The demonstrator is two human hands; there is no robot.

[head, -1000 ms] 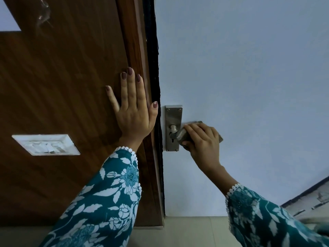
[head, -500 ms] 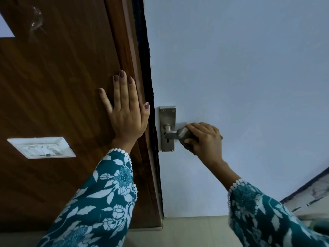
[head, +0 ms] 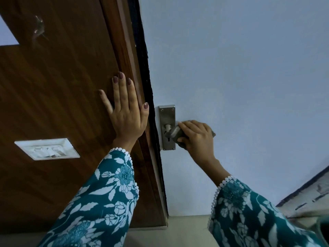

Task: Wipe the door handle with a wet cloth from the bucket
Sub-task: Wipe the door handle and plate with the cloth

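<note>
At the door handle (head: 168, 133), the grey cloth (head: 177, 134) was held wrapped round the lever by the right hand (head: 196, 138), whose fingers were curled shut on it. Half a second before, the cloth had been further out along the lever; it had since been drawn in towards the metal backplate (head: 167, 114), so a stroke along the lever seems to have been made and the wiping was well under way. The left hand (head: 127, 113) was kept spread flat and empty against the brown wooden panel (head: 58, 90), as before. No bucket could be seen.
</note>
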